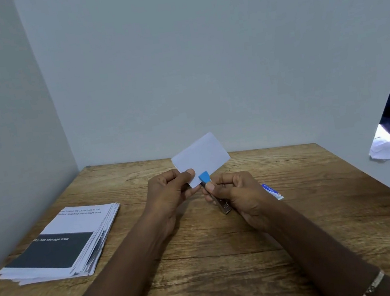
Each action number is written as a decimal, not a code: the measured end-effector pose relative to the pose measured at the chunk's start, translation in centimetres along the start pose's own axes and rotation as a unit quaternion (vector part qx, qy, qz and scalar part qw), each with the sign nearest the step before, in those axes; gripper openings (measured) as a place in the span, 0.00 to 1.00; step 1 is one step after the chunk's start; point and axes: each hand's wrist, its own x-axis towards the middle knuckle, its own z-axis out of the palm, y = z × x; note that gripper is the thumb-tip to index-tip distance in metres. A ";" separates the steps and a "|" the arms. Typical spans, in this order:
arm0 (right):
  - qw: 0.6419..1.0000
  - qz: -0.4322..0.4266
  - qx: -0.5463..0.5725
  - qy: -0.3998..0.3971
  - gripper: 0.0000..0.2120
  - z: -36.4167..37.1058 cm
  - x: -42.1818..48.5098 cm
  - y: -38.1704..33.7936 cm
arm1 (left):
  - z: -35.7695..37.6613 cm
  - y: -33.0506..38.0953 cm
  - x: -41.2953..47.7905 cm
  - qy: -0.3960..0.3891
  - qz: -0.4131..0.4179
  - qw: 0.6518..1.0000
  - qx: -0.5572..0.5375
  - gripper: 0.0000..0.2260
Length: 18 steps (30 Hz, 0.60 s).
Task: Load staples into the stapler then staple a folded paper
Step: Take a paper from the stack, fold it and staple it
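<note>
Though idle at far left on the table, stack of printed sheets, lying flat. Left hand curled, thumb and fingers pinching the near corner of the folded paper, raised above the tabletop. Blue-nosed stapler set against that paper's lower edge, gripped in the right hand, thumb on top. Staple box just right of it, on the wood. Judged the stapling step, loading apparently done. Next: steady the paper, seat its edge between the jaws, squeeze hard.
</note>
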 end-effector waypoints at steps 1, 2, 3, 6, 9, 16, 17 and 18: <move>1.000 0.000 0.004 -0.001 0.12 0.0 0.0 0.0 | 0.0 0.0 0.0 0.003 0.000 1.000 0.001 0.15; 1.000 0.000 0.008 -0.003 0.12 0.0 0.0 0.0 | -0.1 -0.1 0.0 0.004 0.000 1.000 0.004 0.16; 1.000 0.000 0.011 -0.005 0.12 0.1 0.0 0.0 | -0.1 -0.1 0.1 0.003 -0.001 1.000 0.009 0.16; 1.000 0.000 0.002 -0.008 0.10 0.1 -0.1 0.0 | -0.2 -0.2 0.1 0.003 0.001 1.000 0.014 0.15; 1.000 0.003 -0.015 0.005 0.08 0.1 -0.1 0.0 | -0.1 -0.3 0.1 0.003 -0.002 1.000 0.015 0.15; 0.996 -0.004 -0.025 0.085 0.05 1.1 0.1 -0.1 | 0.3 -0.2 -0.4 0.000 -0.017 1.000 0.011 0.15; 0.996 0.001 -0.022 0.087 0.05 1.1 0.1 -0.1 | 0.2 -0.1 -0.4 0.003 -0.017 1.000 0.011 0.15; 0.996 0.008 -0.012 0.084 0.07 1.1 0.1 0.0 | 0.2 -0.1 -0.4 0.005 -0.016 1.000 0.009 0.15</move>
